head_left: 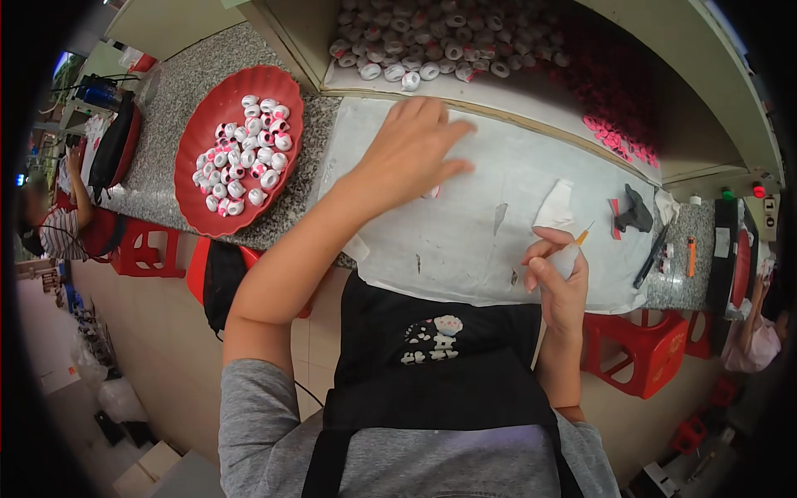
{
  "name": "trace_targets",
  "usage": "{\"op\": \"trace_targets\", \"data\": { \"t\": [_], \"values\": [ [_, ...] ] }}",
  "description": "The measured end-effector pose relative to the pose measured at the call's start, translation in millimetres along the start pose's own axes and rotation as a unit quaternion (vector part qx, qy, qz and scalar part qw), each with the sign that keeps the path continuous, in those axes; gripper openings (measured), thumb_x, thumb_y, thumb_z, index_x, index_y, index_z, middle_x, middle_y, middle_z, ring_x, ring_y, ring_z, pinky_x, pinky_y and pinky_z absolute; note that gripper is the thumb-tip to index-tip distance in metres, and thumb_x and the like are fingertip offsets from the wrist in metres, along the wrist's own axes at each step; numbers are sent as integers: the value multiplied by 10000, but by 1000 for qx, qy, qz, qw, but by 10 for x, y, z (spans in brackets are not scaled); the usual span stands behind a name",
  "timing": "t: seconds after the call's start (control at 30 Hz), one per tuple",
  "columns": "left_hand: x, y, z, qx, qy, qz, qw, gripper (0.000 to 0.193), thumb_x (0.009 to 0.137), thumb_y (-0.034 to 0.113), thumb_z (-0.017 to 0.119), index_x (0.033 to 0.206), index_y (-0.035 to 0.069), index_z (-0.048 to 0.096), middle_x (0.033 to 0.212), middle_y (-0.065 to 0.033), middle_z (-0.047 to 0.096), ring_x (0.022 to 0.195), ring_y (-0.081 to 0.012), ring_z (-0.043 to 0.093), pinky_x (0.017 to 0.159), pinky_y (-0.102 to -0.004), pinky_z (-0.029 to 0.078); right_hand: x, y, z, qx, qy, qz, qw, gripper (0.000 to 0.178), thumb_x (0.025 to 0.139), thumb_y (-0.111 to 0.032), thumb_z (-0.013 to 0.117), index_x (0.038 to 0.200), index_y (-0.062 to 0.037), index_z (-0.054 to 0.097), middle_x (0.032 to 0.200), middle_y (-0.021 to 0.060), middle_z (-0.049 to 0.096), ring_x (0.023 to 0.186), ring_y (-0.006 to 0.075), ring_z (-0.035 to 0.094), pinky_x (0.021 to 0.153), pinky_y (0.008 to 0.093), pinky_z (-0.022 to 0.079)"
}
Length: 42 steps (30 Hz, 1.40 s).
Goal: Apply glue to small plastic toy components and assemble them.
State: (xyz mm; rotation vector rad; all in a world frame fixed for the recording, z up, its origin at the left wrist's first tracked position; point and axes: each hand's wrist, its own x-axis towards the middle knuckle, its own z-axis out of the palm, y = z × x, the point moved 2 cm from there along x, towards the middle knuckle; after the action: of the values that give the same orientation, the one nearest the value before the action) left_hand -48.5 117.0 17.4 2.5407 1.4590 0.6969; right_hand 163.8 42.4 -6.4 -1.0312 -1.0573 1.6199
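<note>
My left hand (pixel 418 151) is over the white sheet, fingers spread and slightly blurred, with nothing seen in them. Just below it a small white and pink piece (pixel 432 192) shows, partly covered by the hand. In my right hand (pixel 563 286) is a small translucent squeeze bottle (pixel 564 261) with an orange needle tip, pointing up and away. At the left, a red scalloped dish (pixel 189 158) holds several small round white pieces with pink and dark parts. The stained white sheet (pixel 490 174) covers the worktop before me.
A shelf compartment at the back holds heaped white ring-like pieces (pixel 432 41) and small pink pieces (pixel 618 139). A white scrap (pixel 554 206), dark cloth (pixel 634 209) and orange stick (pixel 691 256) lie rightward. Red stools (pixel 638 353) stand below; other people sit at both sides.
</note>
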Motion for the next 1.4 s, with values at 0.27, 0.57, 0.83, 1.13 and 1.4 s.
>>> {"op": "trace_targets", "data": {
  "t": [0.27,0.57,0.83,1.13,1.4],
  "values": [
    [1191,-331,362,282,105,171,938,138,655,120,531,781,93,581,722,-58,530,738,-216,506,730,-336,375,-150,-31,-81,8,16,10,1000,393,668,-5,542,1035,20,405,723,86,484,479,99,416,425,196,358],
    [303,311,-184,-335,133,-27,932,242,700,60,568,942,56,563,871,-62,500,791,-125,480,679,-214,396,-197,-156,-95,58,-12,-73,996,307,679,-140,481,923,-49,321,893,137,368,508,156,449,307,204,342],
    [-662,712,145,-713,119,-200,661,214,733,-2,517,945,-2,485,1016,-119,480,905,-154,481,733,-270,430,-227,-363,196,-30,32,-104,994,268,673,-114,541,855,24,400,893,119,368,608,167,475,385,211,392],
    [-830,790,201,-749,174,-208,605,275,741,23,515,1006,-4,444,1000,-141,496,910,-178,493,781,-319,411,-301,-383,322,-45,118,-260,957,400,540,-100,707,812,-36,420,812,101,458,694,144,459,610,224,378],
    [-837,814,259,-759,143,-207,601,337,729,21,527,1046,-5,417,1011,-143,493,936,-171,481,809,-297,378,-383,-409,339,-195,55,-431,879,412,543,-143,736,820,-62,442,781,77,459,588,134,486,510,227,426]
  ]
}}
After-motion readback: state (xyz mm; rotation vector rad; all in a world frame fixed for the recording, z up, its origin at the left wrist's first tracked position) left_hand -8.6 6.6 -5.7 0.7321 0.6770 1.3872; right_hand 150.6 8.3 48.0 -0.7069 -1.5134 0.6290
